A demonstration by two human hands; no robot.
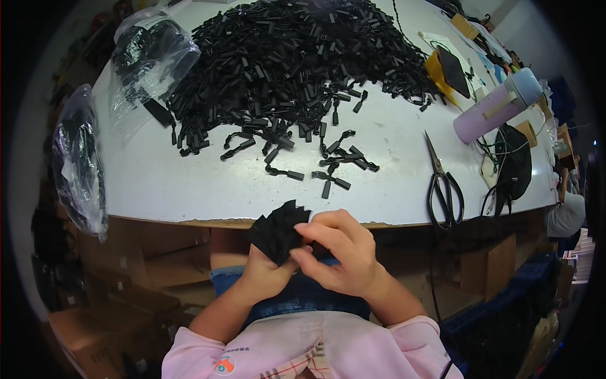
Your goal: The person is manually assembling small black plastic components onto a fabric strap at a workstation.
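Note:
My left hand (268, 275) is closed around a bundle of black pull tabs (278, 230), held just off the table's front edge. Their flat ends fan out upward from my grip. From the right, my right hand (341, 252) pinches at the bundle's edge with thumb and fingertips. A small whitish bit shows by the right forefinger; what it is I cannot make out. Beyond my hands, several loose pull tabs (287, 172) with looped ends lie on the white table (252, 202). Behind them rises a large heap of the same black tabs (271, 57).
Clear plastic bags (79, 158) of black pieces lie at the left, one beside the heap (154, 57). Black-handled scissors (444, 196) rest near the right front edge. Further right are a lilac bottle (486, 117), a phone (452, 72) and cords. Cardboard boxes (95, 341) stand below.

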